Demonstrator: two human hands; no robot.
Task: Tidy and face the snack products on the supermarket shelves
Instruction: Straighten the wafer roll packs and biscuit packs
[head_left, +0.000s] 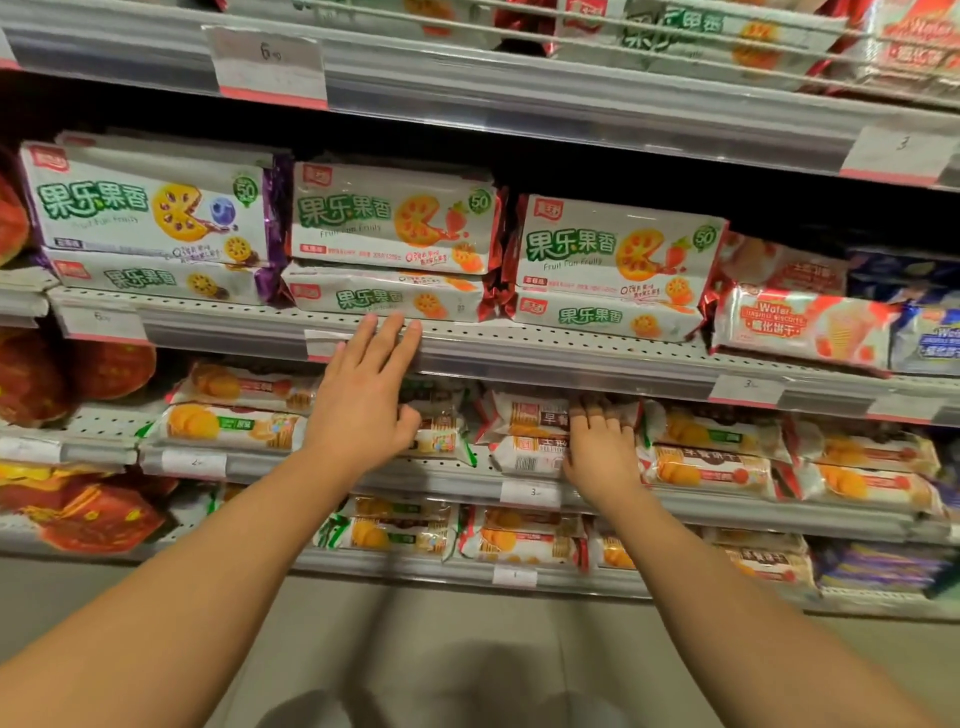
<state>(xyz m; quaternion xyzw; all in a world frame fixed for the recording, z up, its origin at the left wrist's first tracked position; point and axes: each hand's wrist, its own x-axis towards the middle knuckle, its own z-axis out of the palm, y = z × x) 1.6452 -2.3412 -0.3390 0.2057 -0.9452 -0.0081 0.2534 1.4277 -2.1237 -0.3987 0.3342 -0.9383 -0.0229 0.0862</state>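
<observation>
My left hand (363, 389) is raised in front of the middle shelf's front rail (519, 358), fingers straight, their tips at the lower edge of a white strawberry biscuit pack (384, 299). Whether they touch it I cannot tell. My right hand (602, 441) reaches under that rail on the shelf below, and its fingers lie over the stacked white and red biscuit packs (524, 421). Its fingertips sit in the rail's shadow. Larger strawberry packs (613, 254) and blueberry packs (150, 208) stand in rows on the middle shelf.
Wafer packs (800, 327) lie at the right of the middle shelf. Orange cracker packs (228, 426) fill the lower shelves on both sides of my hands. Red round packs (93, 509) are at the far left. Price tags (530, 491) line the rails. Grey floor lies below.
</observation>
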